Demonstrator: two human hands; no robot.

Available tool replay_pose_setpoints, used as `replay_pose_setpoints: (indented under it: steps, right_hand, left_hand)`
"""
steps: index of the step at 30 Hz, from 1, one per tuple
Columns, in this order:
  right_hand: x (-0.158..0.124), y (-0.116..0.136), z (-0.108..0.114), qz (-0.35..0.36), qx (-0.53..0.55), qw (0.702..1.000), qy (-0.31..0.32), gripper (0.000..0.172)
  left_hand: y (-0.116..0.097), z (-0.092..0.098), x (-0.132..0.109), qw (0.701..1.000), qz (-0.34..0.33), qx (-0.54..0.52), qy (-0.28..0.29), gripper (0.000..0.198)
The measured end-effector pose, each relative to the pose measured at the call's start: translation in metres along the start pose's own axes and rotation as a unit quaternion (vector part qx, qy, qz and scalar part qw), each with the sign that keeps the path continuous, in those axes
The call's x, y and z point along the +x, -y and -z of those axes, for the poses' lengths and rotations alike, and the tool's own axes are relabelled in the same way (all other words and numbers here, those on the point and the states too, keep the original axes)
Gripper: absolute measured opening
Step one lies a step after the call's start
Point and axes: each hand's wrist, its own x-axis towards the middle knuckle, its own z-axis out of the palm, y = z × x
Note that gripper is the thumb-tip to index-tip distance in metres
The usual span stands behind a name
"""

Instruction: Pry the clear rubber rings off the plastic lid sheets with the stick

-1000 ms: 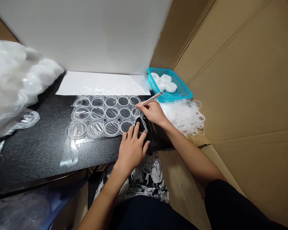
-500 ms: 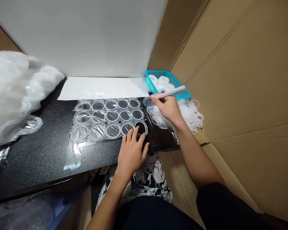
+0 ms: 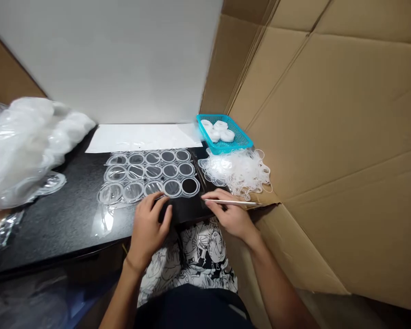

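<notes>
A clear plastic sheet with rows of round white-edged rings lies flat on the dark table. The ring at its front right corner shows plain black inside, while the others have a glossy film. My left hand rests at the sheet's front edge, fingers spread, holding nothing visible. My right hand is closed on a thin white pen-like stick, which lies crosswise with its tapered end to the right. That hand is just right of the sheet, in front of a heap of thin clear rings and film pieces.
A turquoise basket holding several white round bundles stands behind the heap. White paper lies along the wall. A large bag of white pieces fills the left side. Cardboard walls off the right.
My right hand has come back from the heap towards the table's front edge, still with the stick. My left hand has shifted left, off the front right corner ring. The view has tilted slightly.
</notes>
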Motion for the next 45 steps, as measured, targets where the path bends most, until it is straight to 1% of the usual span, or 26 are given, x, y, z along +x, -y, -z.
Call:
replay_pose_setpoints:
  steps: [3, 5, 6, 8, 11, 15, 19, 24, 30, 34, 37, 39, 41, 43, 45]
  right_hand:
    - [0.046, -0.008, -0.032, 0.044, 0.061, 0.994, 0.077, 0.017]
    - [0.072, -0.016, -0.047, 0.059, 0.088, 0.988, 0.112, 0.019]
    - [0.081, -0.021, -0.053, 0.061, 0.097, 0.985, 0.127, 0.02]
    - [0.09, -0.028, -0.062, 0.055, 0.103, 0.982, 0.146, 0.02]
    - [0.087, -0.035, -0.067, 0.049, 0.092, 0.986, 0.133, 0.019]
    - [0.082, -0.038, -0.068, 0.082, 0.067, 0.989, 0.105, 0.018]
    - [0.083, -0.039, -0.068, 0.111, 0.051, 0.987, 0.109, 0.016]
    - [0.082, -0.04, -0.068, 0.138, 0.042, 0.984, 0.104, 0.015]
    - [0.082, -0.04, -0.068, 0.134, 0.049, 0.985, 0.098, 0.014]
    - [0.081, -0.042, -0.07, 0.158, 0.027, 0.983, 0.092, 0.014]
    - [0.078, -0.044, -0.071, 0.228, -0.03, 0.968, 0.098, 0.015]
    - [0.076, -0.045, -0.07, 0.291, -0.103, 0.945, 0.108, 0.02]
    - [0.077, -0.044, -0.069, 0.33, -0.18, 0.92, 0.109, 0.025]
    - [0.085, -0.041, -0.067, 0.336, -0.237, 0.907, 0.093, 0.028]
    - [0.101, -0.037, -0.066, 0.316, -0.272, 0.906, 0.064, 0.03]
  left_hand:
    - [0.002, -0.004, -0.009, 0.996, -0.047, 0.062, 0.045, 0.028]
    - [-0.001, -0.009, -0.012, 0.993, -0.063, 0.083, 0.053, 0.029]
    - [-0.002, -0.011, -0.013, 0.993, -0.064, 0.089, 0.049, 0.029]
    - [-0.004, -0.013, -0.014, 0.992, -0.061, 0.102, 0.045, 0.03]
    - [-0.006, -0.013, -0.014, 0.99, -0.057, 0.118, 0.049, 0.031]
    - [-0.008, -0.01, -0.013, 0.988, -0.056, 0.13, 0.065, 0.033]
    - [-0.008, -0.009, -0.012, 0.985, -0.051, 0.14, 0.085, 0.035]
    - [-0.008, -0.009, -0.011, 0.985, -0.055, 0.14, 0.089, 0.034]
    - [-0.01, -0.01, -0.008, 0.985, -0.052, 0.142, 0.085, 0.033]
    - [-0.012, -0.01, -0.008, 0.984, -0.044, 0.146, 0.096, 0.034]
    - [-0.013, -0.009, -0.006, 0.983, -0.027, 0.142, 0.11, 0.035]
    - [-0.012, -0.006, -0.005, 0.983, -0.017, 0.135, 0.122, 0.036]
    - [-0.011, -0.004, -0.003, 0.983, -0.016, 0.125, 0.136, 0.035]
    - [-0.01, -0.001, -0.002, 0.982, -0.019, 0.117, 0.149, 0.035]
    - [-0.009, 0.0, -0.002, 0.981, -0.02, 0.114, 0.153, 0.035]
